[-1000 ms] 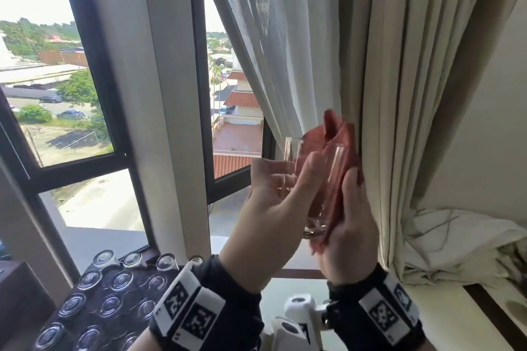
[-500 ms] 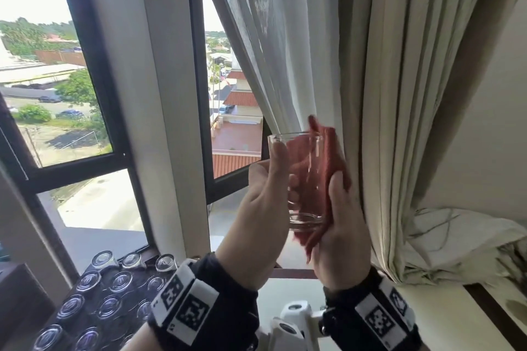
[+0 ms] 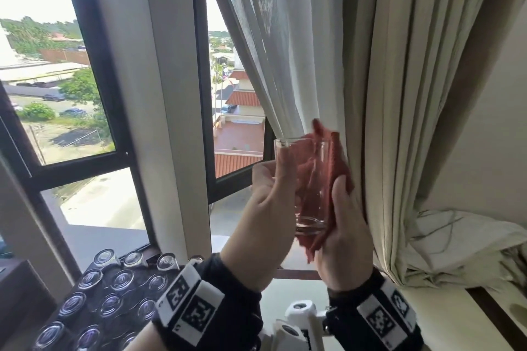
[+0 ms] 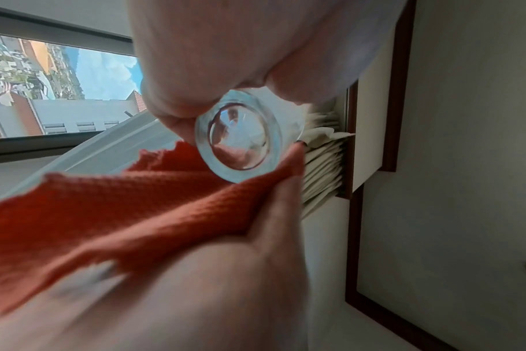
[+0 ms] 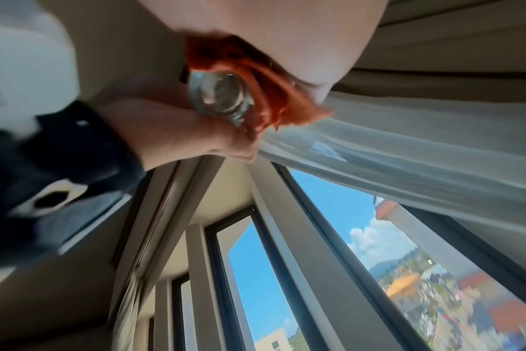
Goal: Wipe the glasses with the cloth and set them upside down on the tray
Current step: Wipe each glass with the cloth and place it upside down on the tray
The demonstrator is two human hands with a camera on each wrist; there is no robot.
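Note:
A clear glass (image 3: 310, 179) is held upright in front of the curtain, mouth up. My left hand (image 3: 273, 182) grips its left side, thumb tip near the rim. A red cloth (image 3: 339, 162) lies against the right wall of the glass and sticks up past the rim. My right hand (image 3: 342, 208) holds the cloth and presses it onto the glass. The left wrist view shows the thick glass base (image 4: 239, 137) with the cloth (image 4: 120, 209) under it. The right wrist view shows the base (image 5: 221, 95) beside the cloth (image 5: 270, 95).
A dark tray (image 3: 134, 293) at the lower left carries several upturned glasses (image 3: 90, 279). A window frame (image 3: 199, 94) and beige curtains (image 3: 399, 94) stand right behind the hands. Bunched curtain fabric (image 3: 456, 251) lies on the white sill (image 3: 427, 322) at the right.
The glass went from tilted to upright in my left hand, whose thumb moved up to the rim. The cloth slid along the right side of the glass.

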